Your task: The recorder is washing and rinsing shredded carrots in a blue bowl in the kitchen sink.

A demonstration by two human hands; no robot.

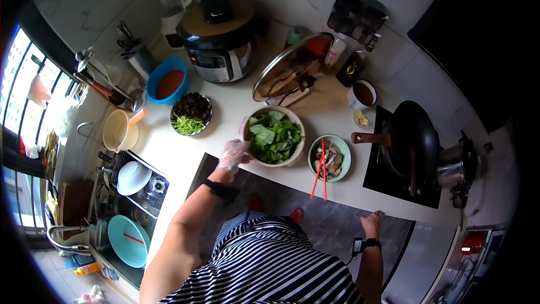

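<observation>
My left hand (234,155), in a clear plastic glove, grips the left rim of a pale basket (300,147) on the counter edge. Leafy greens (274,135) fill that basket. Right of it, a light green bowl (347,156) holds pieces of what looks like raw fish or meat (333,162). Red chopsticks (319,176) lie across this bowl, their ends over the counter edge. Bare, my right hand (372,221) is at the counter's front edge below the cooktop. I see nothing in it; its finger position is unclear.
A wok (415,135) sits on the black cooktop (375,175), handle leftward. Behind the basket stand a glass lid (291,69) and an electric pressure cooker (223,46). Leftward are a plate (173,124) of dark and green food, a blue bowl (179,65) and the sink (100,236).
</observation>
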